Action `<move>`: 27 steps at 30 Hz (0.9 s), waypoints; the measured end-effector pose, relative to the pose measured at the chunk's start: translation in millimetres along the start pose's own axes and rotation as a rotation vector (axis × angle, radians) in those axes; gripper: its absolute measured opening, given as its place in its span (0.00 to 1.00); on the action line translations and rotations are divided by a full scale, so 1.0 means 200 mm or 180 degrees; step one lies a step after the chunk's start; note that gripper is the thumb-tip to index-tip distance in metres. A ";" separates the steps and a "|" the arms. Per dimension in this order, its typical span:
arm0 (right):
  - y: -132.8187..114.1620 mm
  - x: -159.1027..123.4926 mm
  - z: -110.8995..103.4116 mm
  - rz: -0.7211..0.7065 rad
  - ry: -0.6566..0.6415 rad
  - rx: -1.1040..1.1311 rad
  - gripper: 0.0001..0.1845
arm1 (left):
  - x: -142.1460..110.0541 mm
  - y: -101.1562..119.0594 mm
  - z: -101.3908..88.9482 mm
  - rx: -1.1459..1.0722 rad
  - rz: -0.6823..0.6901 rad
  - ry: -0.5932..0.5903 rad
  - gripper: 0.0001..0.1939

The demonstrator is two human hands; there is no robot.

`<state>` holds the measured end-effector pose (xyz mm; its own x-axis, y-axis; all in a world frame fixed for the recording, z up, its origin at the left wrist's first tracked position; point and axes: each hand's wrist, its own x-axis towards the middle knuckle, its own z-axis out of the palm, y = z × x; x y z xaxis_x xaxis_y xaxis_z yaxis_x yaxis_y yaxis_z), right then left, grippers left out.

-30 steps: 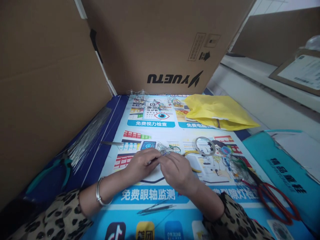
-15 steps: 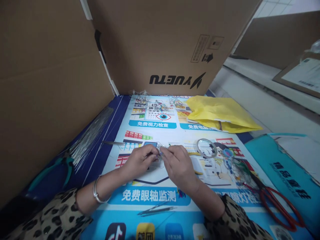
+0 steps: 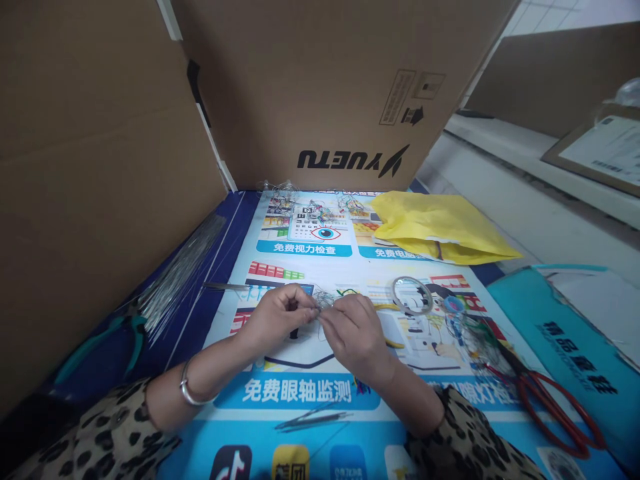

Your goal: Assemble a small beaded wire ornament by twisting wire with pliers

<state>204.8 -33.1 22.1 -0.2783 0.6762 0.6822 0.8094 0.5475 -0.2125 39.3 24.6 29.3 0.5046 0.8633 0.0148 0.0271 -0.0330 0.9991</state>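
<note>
My left hand (image 3: 281,316) and my right hand (image 3: 356,335) meet over the middle of a blue printed poster (image 3: 300,390). Both pinch a small tangle of thin wire with tiny beads (image 3: 324,301) held between their fingertips. The fingers of each hand are curled together. A silver bangle (image 3: 187,390) sits on my left wrist. The sleeves have a leopard print.
A bundle of thin silver wires (image 3: 177,277) and teal-handled pliers (image 3: 107,343) lie at the left by a cardboard wall. A yellow bag (image 3: 440,227), a clear tape ring (image 3: 413,295), red-handled scissors (image 3: 555,407), loose beaded wires (image 3: 473,333) and tweezers (image 3: 313,420) lie around.
Both hands have shifted slightly away from me and kept pinching the wire piece. The fingers have worked on it a little; nothing else has moved.
</note>
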 end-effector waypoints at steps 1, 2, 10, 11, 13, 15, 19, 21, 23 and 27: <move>0.00 0.00 0.00 0.0010 -0.0010 0.0019 0.06 | 0.00 0.00 0.00 0.0128 0.0065 0.0009 0.05; 0.00 0.00 0.00 0.0021 -0.0023 0.0045 0.05 | 0.00 0.01 0.00 0.0329 0.0178 0.0015 0.05; 0.02 -0.01 0.03 0.0208 0.0087 0.0436 0.06 | -0.02 0.03 -0.01 0.2283 0.2098 -0.0050 0.07; 0.02 -0.01 0.03 0.0232 0.0101 0.0490 0.06 | -0.02 0.02 -0.01 0.2367 0.2211 -0.0039 0.07; 0.02 -0.01 0.03 0.0304 0.0075 0.0591 0.07 | -0.02 -0.01 -0.02 0.2527 0.2357 -0.0010 0.08; 0.02 -0.01 0.03 0.0416 0.0013 0.0650 0.07 | -0.02 -0.04 -0.03 0.2696 0.2443 0.0010 0.08; 0.02 -0.01 0.04 0.0530 -0.0016 0.0644 0.08 | -0.01 -0.07 -0.05 0.2970 0.2609 0.0117 0.06; 0.02 -0.01 0.04 0.0493 -0.0002 0.0623 0.09 | -0.01 -0.08 -0.05 0.2989 0.2748 0.0093 0.07; 0.03 -0.01 0.03 0.0429 0.0006 0.0613 0.10 | -0.02 -0.08 -0.04 0.2954 0.2874 0.0075 0.09; 0.03 0.01 0.03 0.0282 -0.0038 0.0675 0.11 | -0.03 -0.08 -0.04 0.2963 0.3048 0.0089 0.10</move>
<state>206.4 -26.3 18.0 -0.2181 0.7313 0.6463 0.7044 0.5763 -0.4144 29.8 24.4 13.8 0.6378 0.3165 0.7022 0.2550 -0.9470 0.1953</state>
